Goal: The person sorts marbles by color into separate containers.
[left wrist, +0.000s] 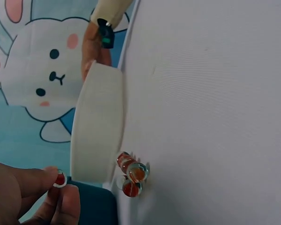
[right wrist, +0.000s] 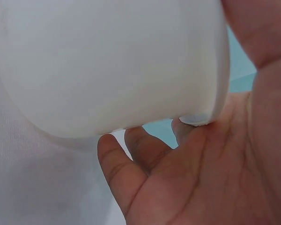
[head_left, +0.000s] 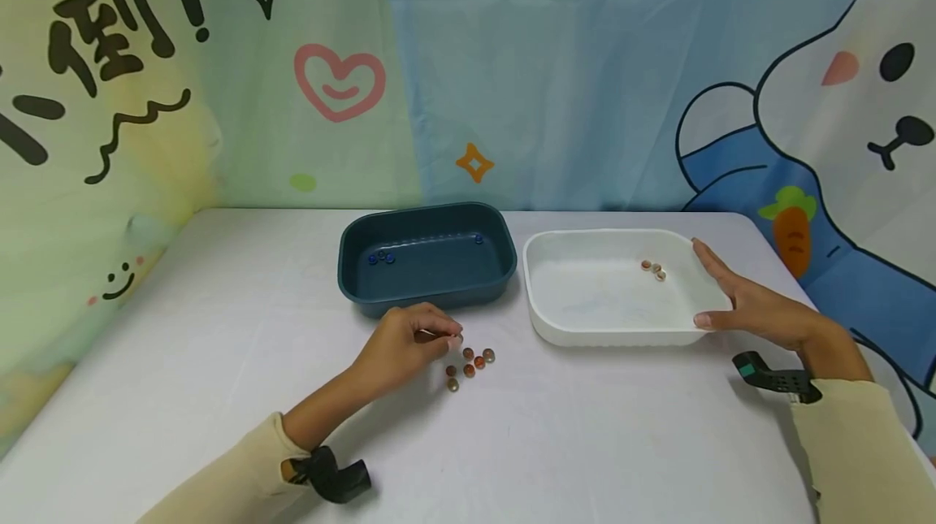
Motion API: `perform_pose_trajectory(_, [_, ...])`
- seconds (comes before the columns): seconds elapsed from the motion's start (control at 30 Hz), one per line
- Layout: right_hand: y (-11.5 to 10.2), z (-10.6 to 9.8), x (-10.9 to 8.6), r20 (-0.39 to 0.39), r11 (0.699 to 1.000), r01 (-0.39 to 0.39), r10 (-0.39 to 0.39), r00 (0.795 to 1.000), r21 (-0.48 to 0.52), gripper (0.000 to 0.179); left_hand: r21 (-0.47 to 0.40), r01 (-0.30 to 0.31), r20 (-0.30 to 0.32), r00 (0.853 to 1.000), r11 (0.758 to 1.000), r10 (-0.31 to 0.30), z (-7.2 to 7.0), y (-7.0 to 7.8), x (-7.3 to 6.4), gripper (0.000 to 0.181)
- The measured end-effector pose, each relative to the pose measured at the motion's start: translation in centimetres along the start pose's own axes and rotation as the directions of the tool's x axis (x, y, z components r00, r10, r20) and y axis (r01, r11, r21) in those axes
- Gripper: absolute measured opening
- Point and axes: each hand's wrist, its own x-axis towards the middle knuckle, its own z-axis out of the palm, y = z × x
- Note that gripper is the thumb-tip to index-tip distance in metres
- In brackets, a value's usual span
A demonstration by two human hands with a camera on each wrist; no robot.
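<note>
My left hand (head_left: 409, 341) pinches a clear glass marble with a red core (left wrist: 60, 179) between thumb and fingertips, just in front of the dark teal basin (head_left: 439, 264). Right beside those fingertips, several clear marbles with red-brown cores (head_left: 469, 370) lie in a loose group on the table. At the right, my right hand (head_left: 764, 313) grips the end of the white basin (head_left: 592, 280), thumb at the front corner and fingers along the side wall. Three orange-brown marbles (head_left: 656, 268) rest inside that basin. Its outer wall fills much of the right wrist view.
In the teal basin lie several dark blue marbles (head_left: 390, 258), most at its left and one at the back right. Both basins stand side by side on a white-covered table (head_left: 585, 435). A printed curtain (head_left: 570, 85) hangs behind the table's back edge.
</note>
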Motion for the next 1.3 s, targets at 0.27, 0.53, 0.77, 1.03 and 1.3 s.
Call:
perform_pose_trajectory(0.27, [0.3, 0.1, 0.0, -0.010, 1.000, 0.007, -0.007, 1.000, -0.002, 0.113, -0.086, 0.011, 0.005, 1.000, 0.996, -0.010, 1.2, 1.2, 1.9, 0.014])
perform_pose_trajectory(0.53, [0.2, 0.0, -0.1, -0.014, 1.000, -0.005, 0.005, 1.000, -0.011, 0.112, -0.133, 0.006, 0.018, 1.000, 0.991, -0.004, 3.1, 2.7, 4.6, 0.014])
perform_pose_trajectory(0.77, [0.0, 0.0, -0.1, -0.011, 1.000, 0.009, -0.009, 1.000, -0.017, 0.113, -0.181, 0.038, 0.039, 0.999, 0.983, -0.031, 4.5, 3.2, 6.5, 0.015])
perform_pose_trajectory(1.03, [-0.1, 0.1, -0.1, -0.014, 1.000, 0.010, -0.010, 1.000, -0.023, 0.113, -0.204, 0.120, 0.034, 0.993, 0.972, -0.115, 5.4, 4.1, 8.3, 0.015])
perform_pose_trajectory(1.3, [0.0, 0.1, -0.1, -0.010, 1.000, 0.024, -0.024, 1.000, -0.015, 0.113, -0.234, 0.150, 0.024, 0.989, 0.961, -0.149, 6.0, 3.7, 10.2, 0.014])
